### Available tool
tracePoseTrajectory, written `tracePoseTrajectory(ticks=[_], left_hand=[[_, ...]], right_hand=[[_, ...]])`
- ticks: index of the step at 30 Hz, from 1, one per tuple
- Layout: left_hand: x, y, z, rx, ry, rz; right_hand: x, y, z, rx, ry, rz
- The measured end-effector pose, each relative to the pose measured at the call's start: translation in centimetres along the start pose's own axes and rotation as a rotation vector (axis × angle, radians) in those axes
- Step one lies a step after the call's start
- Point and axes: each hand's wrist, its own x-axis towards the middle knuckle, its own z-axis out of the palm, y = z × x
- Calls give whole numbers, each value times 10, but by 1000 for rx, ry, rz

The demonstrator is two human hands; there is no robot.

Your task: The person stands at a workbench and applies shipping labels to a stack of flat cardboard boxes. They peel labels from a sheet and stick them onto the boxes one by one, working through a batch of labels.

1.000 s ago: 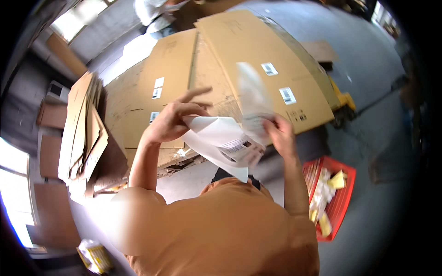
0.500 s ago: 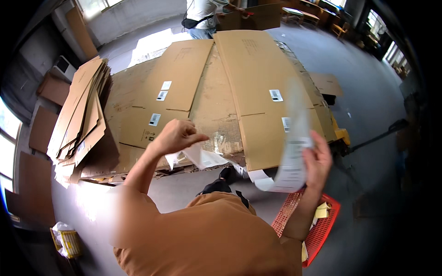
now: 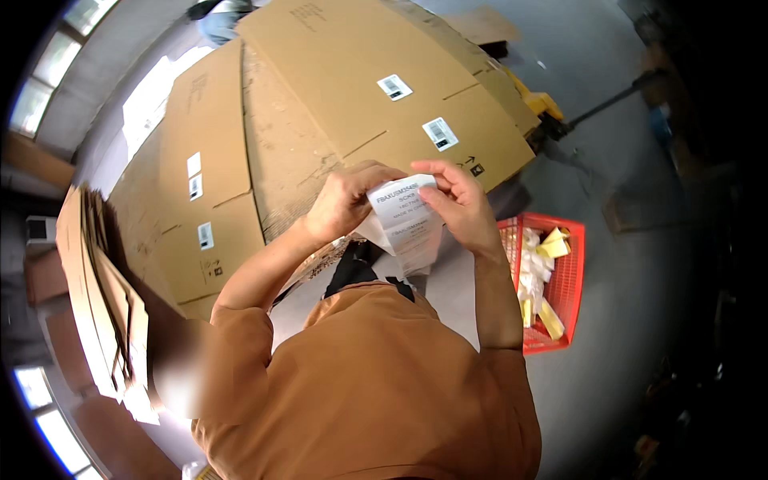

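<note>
In front of my chest, a strip of white printed labels (image 3: 410,228) hangs down between both hands. My left hand (image 3: 346,206) is closed on its upper left edge. Thumb and fingers of my right hand (image 3: 462,206) pinch the upper right corner. The strip's lower end drops in front of my body. Just beyond my hands lies a flat brown carton (image 3: 352,88) bearing two white barcode labels (image 3: 439,134). To its left lies another flat carton (image 3: 204,152) with several small white labels.
A red plastic basket (image 3: 570,300) with crumpled white and yellow paper stands on the floor at right. A stack of folded cardboard (image 3: 100,312) leans at left. Beyond the cartons' right edge is a yellow pallet jack (image 3: 544,106) with a dark handle. Part of another person (image 3: 220,24) shows at the far edge.
My hands have come together, and my left hand now grips the label strip too. My right hand has moved left and up with it. The view has turned to the right.
</note>
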Motion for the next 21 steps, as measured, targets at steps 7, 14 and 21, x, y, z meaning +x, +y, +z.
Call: tracePoseTrajectory(ticks=[7, 14, 21], left_hand=[[39, -70, -26, -142, -55, -119], [72, -133, -44, -319, -55, -207], [99, -202, -54, -220, -189, -476]], right_hand=[[66, 11, 3, -552, 160, -10], [135, 10, 8, -928, 120, -101], [198, 21, 6, -1390, 50, -385]])
